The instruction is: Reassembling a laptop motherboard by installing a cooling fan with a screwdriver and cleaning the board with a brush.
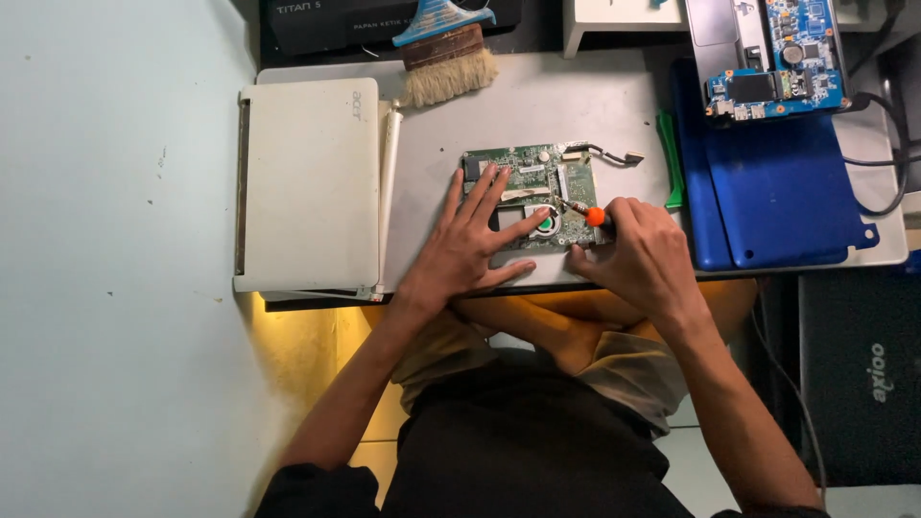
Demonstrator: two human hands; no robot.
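Observation:
A green circuit board [533, 173] lies on the grey work surface [537, 101] in front of me. My left hand [472, 240] rests flat on the board's near left part, fingers spread. My right hand [641, 254] grips a small screwdriver with an orange collar [595, 216]. Its metal tip points left onto the board, close to a round fan [545, 223]. A thin black cable [614, 153] trails off the board's far right corner.
A white laptop [307, 182] lies shut at the left. A blue-handled brush [443, 53] lies at the far edge. At the right are a blue laptop shell [787, 192], a blue circuit board [775, 82], a green tool [669, 158] and black cables [887, 158].

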